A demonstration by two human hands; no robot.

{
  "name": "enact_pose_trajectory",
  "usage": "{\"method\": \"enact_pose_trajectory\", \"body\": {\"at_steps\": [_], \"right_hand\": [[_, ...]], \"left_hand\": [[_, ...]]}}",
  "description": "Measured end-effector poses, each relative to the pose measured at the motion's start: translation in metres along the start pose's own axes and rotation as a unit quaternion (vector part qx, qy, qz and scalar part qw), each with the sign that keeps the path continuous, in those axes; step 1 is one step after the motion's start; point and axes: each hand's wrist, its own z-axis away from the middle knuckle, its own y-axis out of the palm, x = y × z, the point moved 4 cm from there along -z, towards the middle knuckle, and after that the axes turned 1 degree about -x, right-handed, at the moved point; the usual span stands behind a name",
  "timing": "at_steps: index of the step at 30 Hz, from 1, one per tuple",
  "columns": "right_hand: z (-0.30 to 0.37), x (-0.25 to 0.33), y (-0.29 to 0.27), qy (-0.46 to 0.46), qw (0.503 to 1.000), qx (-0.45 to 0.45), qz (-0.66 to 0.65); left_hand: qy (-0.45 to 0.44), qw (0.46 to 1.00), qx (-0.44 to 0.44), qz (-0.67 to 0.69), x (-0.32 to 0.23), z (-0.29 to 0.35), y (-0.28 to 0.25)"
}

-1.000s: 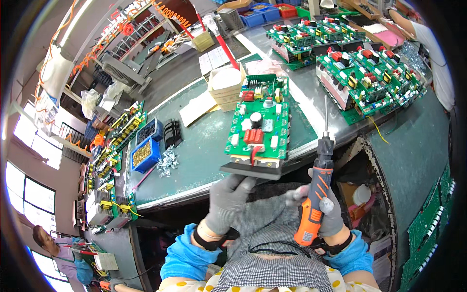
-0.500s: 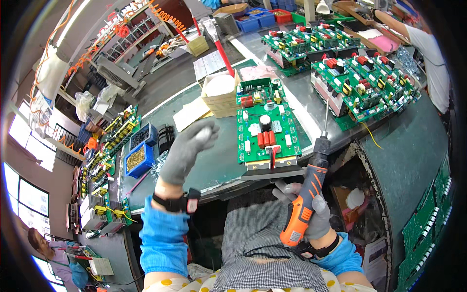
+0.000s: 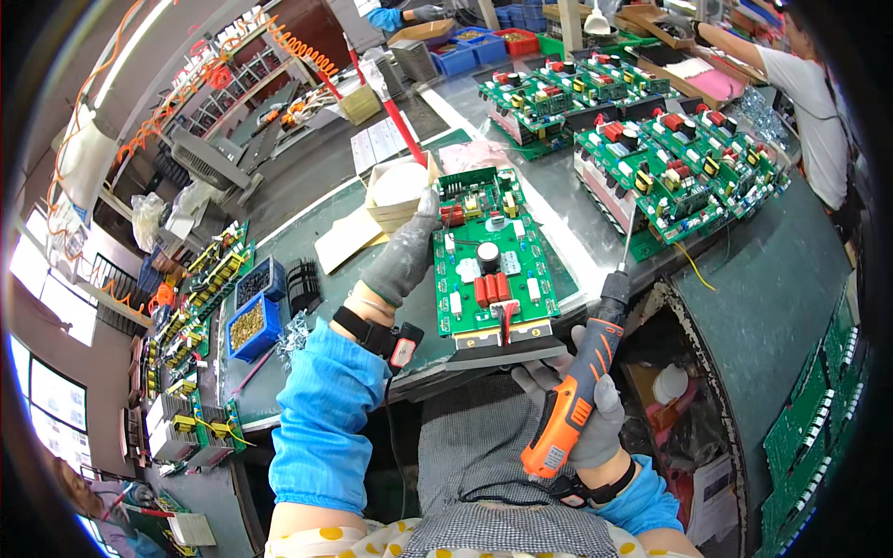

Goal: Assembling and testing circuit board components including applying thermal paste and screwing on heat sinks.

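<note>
My right hand (image 3: 595, 423), in a grey glove, is closed around an orange and black electric screwdriver (image 3: 575, 400). Its long bit points up and away, beside the near edge of the bench. In front of me lies a green circuit board (image 3: 507, 246) with red and white components and a round capacitor, on a metal base. My left hand (image 3: 405, 251), also gloved, is at the board's far left edge, fingers stretched forward between it and a cardboard box (image 3: 386, 186). Its fingertips are partly hidden; I cannot tell whether they press on the board. A red-handled stick (image 3: 402, 126) slants at the box.
Assembled boards stand in rows (image 3: 684, 172) at the right. A blue bin of brass-coloured fasteners (image 3: 253, 327), a bin of black parts (image 3: 260, 282) and a cardboard piece (image 3: 346, 244) lie left. Bare boards (image 3: 814, 432) lie far right. Other people work nearby.
My left hand has moved forward and right, from above the bench to the board's left edge, and its fingers have straightened. The right hand still holds the screwdriver. The view has shifted slightly.
</note>
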Motion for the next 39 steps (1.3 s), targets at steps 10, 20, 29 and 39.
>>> {"method": "enact_pose_trajectory", "body": {"at_steps": [10,20,29,39], "right_hand": [[0.006,0.034,-0.006,-0.073,0.992,-0.01,0.098],[-0.051,0.018,-0.007,0.031,0.994,-0.024,0.104],[-0.156,-0.003,0.003,0.093,0.96,-0.004,0.265],[-0.143,0.022,-0.025,0.09,0.991,0.05,0.091]], "left_hand": [[0.05,0.998,0.006,0.043,0.0,0.066,0.015],[0.118,0.981,-0.096,0.12,0.032,0.15,-0.029],[0.107,0.964,-0.243,-0.032,0.054,0.195,-0.047],[0.098,0.915,-0.121,-0.372,0.013,0.251,-0.006]]}}
